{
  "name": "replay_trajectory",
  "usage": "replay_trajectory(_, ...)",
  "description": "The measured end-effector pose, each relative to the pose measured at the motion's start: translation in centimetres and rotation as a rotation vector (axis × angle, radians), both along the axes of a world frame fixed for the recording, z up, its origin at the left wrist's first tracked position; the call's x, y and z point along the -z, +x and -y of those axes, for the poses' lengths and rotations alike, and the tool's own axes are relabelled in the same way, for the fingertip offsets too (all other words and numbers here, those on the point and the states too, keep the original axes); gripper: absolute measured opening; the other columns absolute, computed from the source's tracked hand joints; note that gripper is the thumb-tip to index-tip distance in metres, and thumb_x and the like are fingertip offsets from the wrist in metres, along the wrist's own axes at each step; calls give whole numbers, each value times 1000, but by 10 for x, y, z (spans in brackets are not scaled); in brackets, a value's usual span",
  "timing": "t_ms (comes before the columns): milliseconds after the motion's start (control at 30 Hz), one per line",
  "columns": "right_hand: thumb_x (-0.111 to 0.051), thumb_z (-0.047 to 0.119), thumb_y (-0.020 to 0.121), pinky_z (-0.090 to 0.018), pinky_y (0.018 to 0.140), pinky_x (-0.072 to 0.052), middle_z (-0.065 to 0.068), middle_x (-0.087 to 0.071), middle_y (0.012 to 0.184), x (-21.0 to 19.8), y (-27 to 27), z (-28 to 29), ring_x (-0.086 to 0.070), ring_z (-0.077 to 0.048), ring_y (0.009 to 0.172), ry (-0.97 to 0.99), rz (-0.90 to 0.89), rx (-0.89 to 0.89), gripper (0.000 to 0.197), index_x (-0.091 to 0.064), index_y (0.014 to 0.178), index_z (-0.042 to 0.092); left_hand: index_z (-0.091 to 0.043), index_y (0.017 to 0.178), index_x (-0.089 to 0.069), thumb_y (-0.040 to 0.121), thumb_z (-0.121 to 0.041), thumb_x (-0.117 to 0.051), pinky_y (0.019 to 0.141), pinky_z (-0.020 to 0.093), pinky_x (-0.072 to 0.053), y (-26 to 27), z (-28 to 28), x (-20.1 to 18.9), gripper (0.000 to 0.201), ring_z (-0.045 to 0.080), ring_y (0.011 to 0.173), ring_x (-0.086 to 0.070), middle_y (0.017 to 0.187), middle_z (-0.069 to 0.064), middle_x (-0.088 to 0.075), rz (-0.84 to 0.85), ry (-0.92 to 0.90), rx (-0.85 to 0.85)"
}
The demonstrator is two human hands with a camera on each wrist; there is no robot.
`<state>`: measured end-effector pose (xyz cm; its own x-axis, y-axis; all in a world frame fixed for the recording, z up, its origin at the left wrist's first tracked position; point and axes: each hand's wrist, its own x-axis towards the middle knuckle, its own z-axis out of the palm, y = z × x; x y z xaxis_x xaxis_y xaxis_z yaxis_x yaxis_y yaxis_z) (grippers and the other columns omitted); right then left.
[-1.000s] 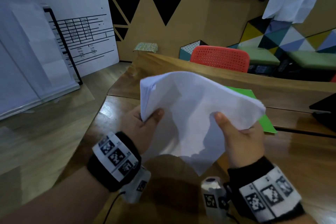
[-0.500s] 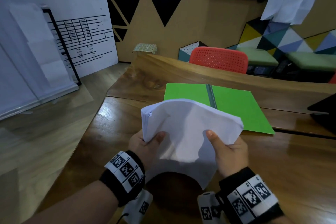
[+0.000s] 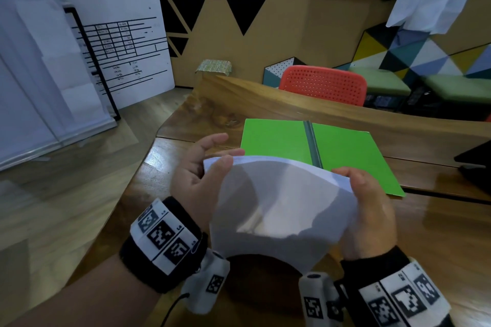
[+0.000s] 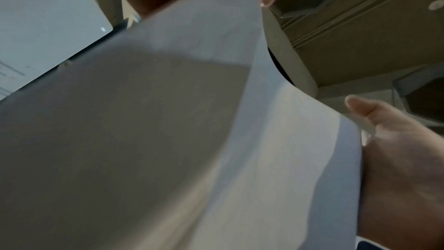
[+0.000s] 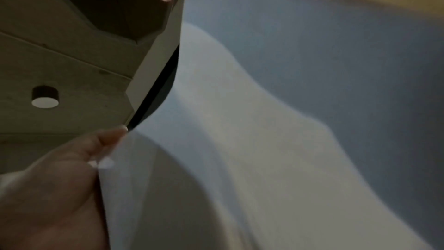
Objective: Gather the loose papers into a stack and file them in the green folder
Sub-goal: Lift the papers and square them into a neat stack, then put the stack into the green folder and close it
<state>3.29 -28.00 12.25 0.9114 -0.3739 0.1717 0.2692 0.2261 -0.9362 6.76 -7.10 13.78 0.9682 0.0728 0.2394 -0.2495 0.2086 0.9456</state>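
Wooden table (image 3: 438, 233) underneath everything, glossy and broad. On it, lying open and flat beyond the hands, green folder (image 3: 276, 138), two panels split by a grey spine, its near right corner close to the table's seam.

Held up off the table just in front of the folder: stack of papers (image 3: 279, 202), bowed into an arch between two hands, far edge uppermost, near corner hanging down toward the wrists. Probably light, thin and floppy, judging by the sag; likely to slide sheet against sheet and fan out if pinched at one corner only. Best taken at both side edges near the middle, thumbs on the near face and fingers behind, then tapped square on the table before laying onto a folder panel. Creasing a risk if the bow is squeezed harder.

Left hand (image 3: 196, 180) at the stack's left edge, palm turned inward, thumb pressed on the near face, index and middle fingers stretched straight and spread apart behind the top edge. Right hand (image 3: 372, 210) at the right edge, thumb curled over the upper right corner, remaining fingers hidden behind the paper. Wrist views mostly filled with blurred sheet; thumb (image 4: 365, 109) visible at its edge.
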Motion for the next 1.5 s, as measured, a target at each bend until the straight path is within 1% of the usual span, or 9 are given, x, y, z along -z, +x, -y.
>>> replay_trajectory(133,-63,22,81,-23,52,-33,8,-59,53,-3,8,6,-50,-7,48,18,-13,10,19,-61,62,18,-28,82,-69,56,-34,-57,76,35,-50,5,4,-2,30,18,79,-68,79,-1,-77,-44,-36,-19)
replay_trajectory(233,-79,64,43,-17,48,-46,8,-68,63,-3,8,9,-60,-6,53,-9,39,-93,56,-62,78,24,-29,86,-66,51,-38,-67,67,25,-54,5,1,-1,36,9,73,-69,80,-7,-77,-21,-24,25)
replay_trajectory(433,-87,55,22,-24,64,-57,9,-77,80,20,14,-2,-72,-9,73,-56,-44,-76,65,-78,78,23,-21,70,-71,69,-11,-79,51,16,-52,6,12,3,13,-6,47,-62,50,-17,-68,-190,131,-59)
replay_trajectory(533,-86,30,46,-21,69,-58,16,-75,71,17,12,-6,-70,-3,70,-65,-27,13,24,-78,68,34,-23,66,-67,73,-8,-73,47,8,-50,2,14,2,18,-8,46,-61,47,-19,-66,-182,128,-102)
replay_trajectory(633,-75,-6,67,-14,58,-54,18,-72,61,22,11,-7,-67,3,59,-105,-51,55,27,-73,65,21,-22,71,-68,74,-10,-73,46,7,-49,-1,16,4,13,-8,47,-62,48,-21,-67,-213,142,-117)
replay_trajectory(1167,-70,-16,67,-15,59,-53,11,-76,73,38,31,24,-67,0,67,-233,-102,-143,29,-68,89,3,-16,54,-63,70,-17,-78,41,16,-49,37,19,34,22,5,42,-59,38,-15,-62,-438,270,-138)
replay_trajectory(1333,-84,29,61,-15,65,-53,21,-74,74,69,53,53,-68,6,72,-239,-230,-185,39,-65,94,20,-13,58,-64,72,-12,-76,46,19,-50,99,39,11,19,3,39,-58,43,-11,-65,-363,148,-58)
replay_trajectory(1433,-63,-7,81,-18,64,-54,19,-73,68,79,78,70,-67,4,66,-241,-258,-98,28,-65,89,20,-14,68,-66,77,-8,-71,48,20,-54,137,59,5,12,8,43,-62,47,-8,-67,-371,113,57)
replay_trajectory(1500,-67,1,80,-19,62,-54,19,-72,63,83,97,83,-66,4,61,-246,-297,-50,18,-67,80,19,-14,69,-65,81,-13,-68,52,23,-53,166,65,13,12,15,48,-63,48,-7,-67,-421,152,107)
